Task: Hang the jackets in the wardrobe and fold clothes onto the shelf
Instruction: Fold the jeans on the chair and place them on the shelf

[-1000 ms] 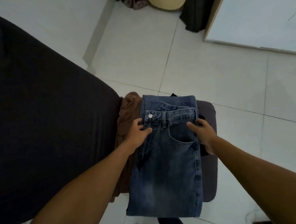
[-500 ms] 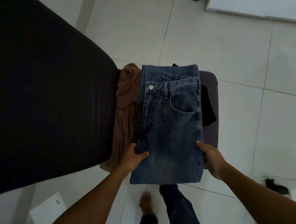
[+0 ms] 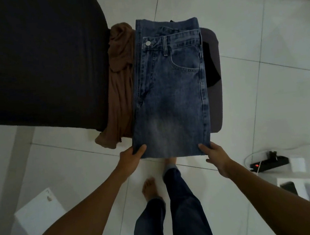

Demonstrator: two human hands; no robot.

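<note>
Bed [image 3: 36, 58], dark cover, fills upper left. White tile floor [image 3: 262, 97] all round. Grey stool [image 3: 216, 92] beside bed carries clothes. Folded jeans [image 3: 168, 89] lie flat on stool, waistband at far end. Brown garment [image 3: 119, 86] bunched between jeans and bed. Left hand [image 3: 130, 156] and right hand [image 3: 215, 154] pinch jeans' near corners, thumbs on top, fingers underneath. Power strip [image 3: 268, 163] on floor, right.

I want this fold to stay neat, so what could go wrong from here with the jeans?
Both hands, left hand and right hand, grip only the near corners of the jeans, so the unsupported middle may sag when lifted. The brown garment lies against their left edge and could drag along. The near end overhangs the grey stool, so the jeans might slide off.
</note>
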